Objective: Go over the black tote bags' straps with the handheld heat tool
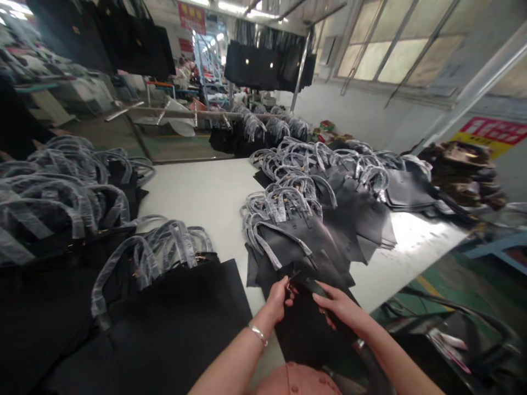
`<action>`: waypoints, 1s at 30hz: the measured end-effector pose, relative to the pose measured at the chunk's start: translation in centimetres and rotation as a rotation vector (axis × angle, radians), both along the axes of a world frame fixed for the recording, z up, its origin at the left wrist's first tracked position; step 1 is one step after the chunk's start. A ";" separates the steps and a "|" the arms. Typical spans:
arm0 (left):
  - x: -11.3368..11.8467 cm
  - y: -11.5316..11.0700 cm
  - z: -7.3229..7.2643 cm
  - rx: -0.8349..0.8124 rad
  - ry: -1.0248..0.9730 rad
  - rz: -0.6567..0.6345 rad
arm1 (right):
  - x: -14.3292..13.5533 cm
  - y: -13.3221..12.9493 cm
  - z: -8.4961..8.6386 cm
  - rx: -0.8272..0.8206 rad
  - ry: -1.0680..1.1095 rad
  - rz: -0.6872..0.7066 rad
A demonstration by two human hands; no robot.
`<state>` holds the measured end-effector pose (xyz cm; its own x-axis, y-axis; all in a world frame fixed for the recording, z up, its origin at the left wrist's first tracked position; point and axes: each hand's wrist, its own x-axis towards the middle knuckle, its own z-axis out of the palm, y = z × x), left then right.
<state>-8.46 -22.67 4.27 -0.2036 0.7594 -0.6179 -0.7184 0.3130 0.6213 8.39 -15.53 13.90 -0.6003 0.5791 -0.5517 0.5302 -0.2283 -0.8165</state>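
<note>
Black, smooth sheet material lies directly beneath the fingers; from my remote post I log it as a bag panel (302, 332) on the counter (193, 189), its long axis running from just ahead of the fingers back toward the wearer's body. Fingers of the left hand (281, 299) are narrow, pinched on a small dark piece (290, 284) at the panel's far end; its exact form is too small for me to certify. Fingers of the right hand (340, 308) are wrapped around a dark curved piece (346, 331), strap or tool handle, I cannot determine which. Its long axis slants from beside the left fingertips, through the right grip, then back along the inside of the right forearm. Finding: the governing relation, in my judgement, is that piece's forward end against the left pinch. The end lies just right of the left fingers and ahead of the right ones, so the left hand is nearer; contact there I cannot confirm. Wrapped handles (284, 206) lie beyond the fingers.
</note>
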 end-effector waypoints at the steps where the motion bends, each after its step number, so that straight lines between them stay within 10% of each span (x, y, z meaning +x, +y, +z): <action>1: 0.3 0.1 -0.1 -0.029 -0.003 0.011 | 0.2 0.4 -0.2 0.046 -0.009 -0.011; 11: 4.3 0.8 0.4 0.050 0.286 0.258 | 3.5 3.5 0.4 -0.029 -0.015 0.111; 23: 6.6 1.9 0.0 0.074 0.438 0.248 | 3.9 7.1 -0.8 -0.216 0.107 0.159; 30: 4.5 3.1 -0.5 -0.186 1.030 0.150 | 5.1 8.4 -2.7 -0.147 0.055 0.240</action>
